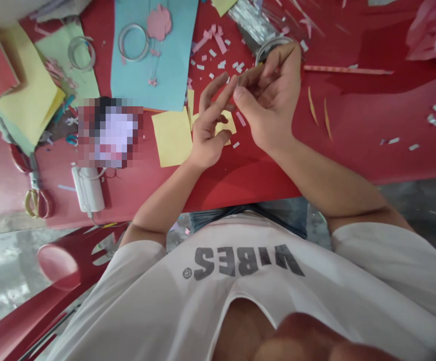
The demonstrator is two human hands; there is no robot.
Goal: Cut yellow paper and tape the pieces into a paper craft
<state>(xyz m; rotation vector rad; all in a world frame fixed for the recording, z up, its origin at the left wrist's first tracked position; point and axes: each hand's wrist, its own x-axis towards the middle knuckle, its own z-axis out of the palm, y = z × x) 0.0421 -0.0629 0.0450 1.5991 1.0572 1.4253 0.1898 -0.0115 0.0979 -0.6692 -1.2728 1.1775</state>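
Tiny paper scrap (237, 81), probably, mostly hidden in right hand (268, 98) pinch; left hand (210, 125) spread alongside.

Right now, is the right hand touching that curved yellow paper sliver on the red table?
Apart: the head view plainly shows red tabletop between the right hand and the curved yellow paper sliver.

a white short-sleeved t-shirt (240, 288) covers the torso, with "vibes" printed across the chest in dark grey block letters (244, 263) and a small round grey mark (187, 273) just beside the final s. wide sleeves (387, 265) end above the elbows. below the hem show blue denim jeans (289, 215). the left hand (208, 133) and right hand (268, 100) are bare.
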